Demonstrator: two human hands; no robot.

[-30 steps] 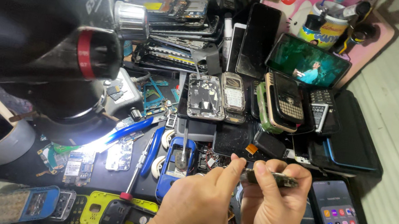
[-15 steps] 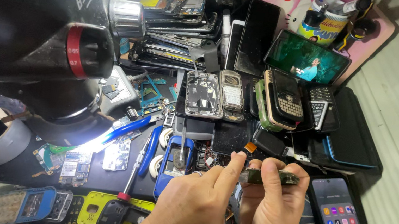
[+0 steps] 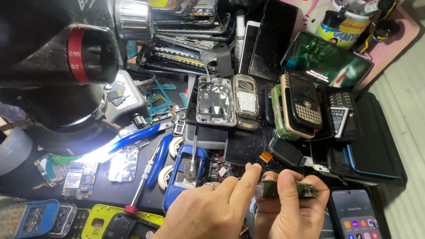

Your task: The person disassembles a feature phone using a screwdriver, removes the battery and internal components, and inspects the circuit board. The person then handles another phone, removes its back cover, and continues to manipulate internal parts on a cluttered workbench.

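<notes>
Where both hands pinch, dark part (image 3: 287, 190) seemingly level, crosswise.

Two hands: left hand (image 3: 203, 222) at 6 o'clock, right hand (image 3: 286, 226) just beside it toward 5.

One small dark part (image 3: 287, 190) pinched between them.

Two lit touchscreen phones: one (image 3: 366, 238) at 4 o'clock, one (image 3: 327, 61) at 1.

Three keypad phones in a row near centre: silver (image 3: 245, 101), green-edged (image 3: 300, 104), black (image 3: 342, 113).

One opened phone back (image 3: 216, 100) at 12.

One blue phone shell (image 3: 186, 173) at 7.

One red-handled screwdriver (image 3: 139, 187), one pair of blue-handled pliers (image 3: 148, 138).

One microscope (image 3: 34, 36) at 10.

One stack of bare phone frames (image 3: 186, 31) at 11, count unclear.
</notes>
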